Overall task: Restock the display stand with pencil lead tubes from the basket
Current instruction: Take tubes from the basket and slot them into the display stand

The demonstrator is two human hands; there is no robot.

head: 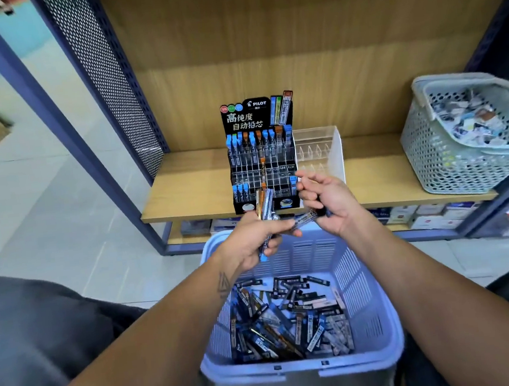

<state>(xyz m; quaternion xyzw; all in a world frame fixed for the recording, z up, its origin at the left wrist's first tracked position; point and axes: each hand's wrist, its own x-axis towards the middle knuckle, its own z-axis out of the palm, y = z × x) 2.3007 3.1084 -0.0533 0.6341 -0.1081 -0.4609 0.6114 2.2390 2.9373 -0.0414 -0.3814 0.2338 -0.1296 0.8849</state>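
Pencil lead tubes (265,205), slim clear bundle, gripped in left hand (256,239) over lilac plastic basket (366,306); right hand (328,202) pinches single tube (304,219). Black tiered display stand (261,161) at wooden shelf (185,196) front edge, partly filled. Grey perforated basket (448,155) at shelf's right end.

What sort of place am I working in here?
Most likely a stationery shop aisle: a branded display stand of pencil lead tubes on a wooden shelf, and boxed stock on the shelf below.
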